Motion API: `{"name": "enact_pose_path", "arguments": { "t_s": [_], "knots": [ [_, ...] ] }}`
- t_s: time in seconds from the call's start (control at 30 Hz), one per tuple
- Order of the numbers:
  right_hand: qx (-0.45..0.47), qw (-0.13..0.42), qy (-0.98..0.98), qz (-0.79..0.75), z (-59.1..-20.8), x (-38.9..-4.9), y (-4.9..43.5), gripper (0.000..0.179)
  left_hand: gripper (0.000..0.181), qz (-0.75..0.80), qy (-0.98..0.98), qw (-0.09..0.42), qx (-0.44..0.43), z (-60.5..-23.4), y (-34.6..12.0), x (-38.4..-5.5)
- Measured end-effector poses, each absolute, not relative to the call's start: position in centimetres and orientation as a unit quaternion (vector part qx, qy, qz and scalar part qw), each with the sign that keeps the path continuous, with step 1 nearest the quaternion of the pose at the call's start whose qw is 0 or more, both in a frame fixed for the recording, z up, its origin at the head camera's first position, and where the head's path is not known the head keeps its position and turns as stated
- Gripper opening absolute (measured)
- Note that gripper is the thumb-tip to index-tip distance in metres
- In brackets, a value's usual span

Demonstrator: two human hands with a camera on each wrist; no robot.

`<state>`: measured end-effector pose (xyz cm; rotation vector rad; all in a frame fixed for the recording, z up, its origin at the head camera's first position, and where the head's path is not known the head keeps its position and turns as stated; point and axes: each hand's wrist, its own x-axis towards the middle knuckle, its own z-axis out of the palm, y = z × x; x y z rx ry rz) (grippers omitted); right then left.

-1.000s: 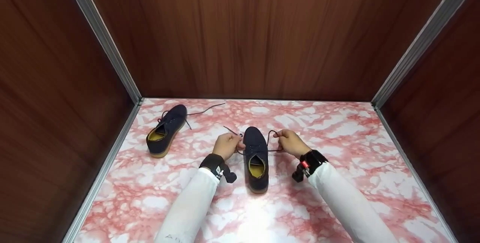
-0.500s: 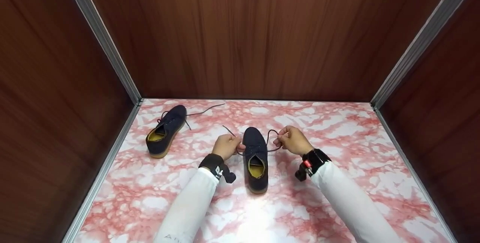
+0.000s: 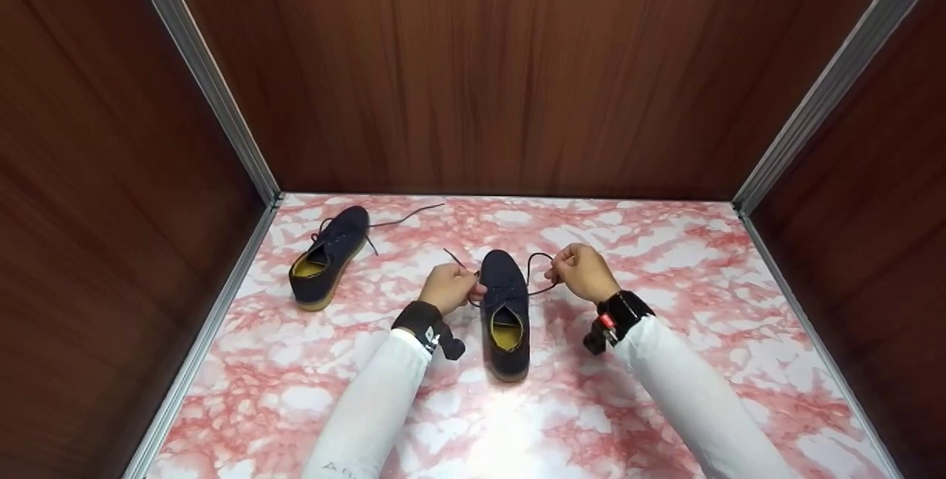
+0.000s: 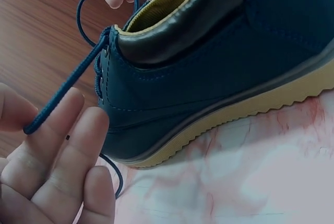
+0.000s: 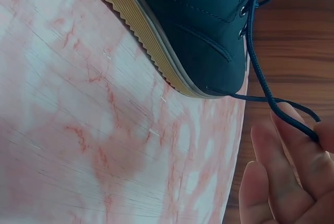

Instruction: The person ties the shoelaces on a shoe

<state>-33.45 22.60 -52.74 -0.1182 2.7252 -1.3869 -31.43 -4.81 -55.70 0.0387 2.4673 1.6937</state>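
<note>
Red-and-white marbling covers the surface [image 3: 251, 390], read here as a clock face with twelve at its far edge in the head view. The dark blue near shoe [image 3: 504, 298] stands upright on it between the two hands, its long axis running almost straight from twelve to six, toe outward and heel inward. The matching far shoe [image 3: 336, 246] stands well apart from it, towards ten o'clock, with its toe turned to one. Beside the near shoe, the left hand [image 3: 448, 287] is close in at nine from the lacing; whether it touches the upper I cannot tell. The right hand [image 3: 584, 272] sits farther out, just above three, so the left is the nearer. Both hands hold a narrow pinch: the left on the left lace [image 4: 68, 83], whose tip sticks out towards eleven in the head view, the right on the right lace [image 5: 255, 65], which bows into a loose loop. The two laces leave the lacing on opposite sides, across the long axis rather than along it.
</note>
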Motion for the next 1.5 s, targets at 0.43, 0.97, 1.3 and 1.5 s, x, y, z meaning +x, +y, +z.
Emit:
{"name": "enact_pose_path", "arguments": {
  "t_s": [0.43,0.97,1.3,1.5],
  "knots": [
    [-0.050,-0.014,0.916,-0.397,-51.7,-33.5,22.8,0.012,0.016,0.578,0.813,0.069,0.017,-55.7,-4.2,-31.2],
    [-0.040,-0.038,0.919,-0.390,-51.3,-33.7,23.0,0.010,0.011,0.549,0.835,-0.003,0.025,-55.8,-3.8,-31.1],
    [-0.031,-0.060,0.921,-0.384,-50.9,-34.1,22.6,0.011,0.011,0.500,0.864,-0.029,0.051,-56.6,-4.0,-31.0],
    [-0.033,-0.077,0.920,-0.384,-50.6,-34.3,21.7,0.012,0.011,0.501,0.864,-0.016,0.048,-57.0,-4.2,-30.8]
  ]
}}
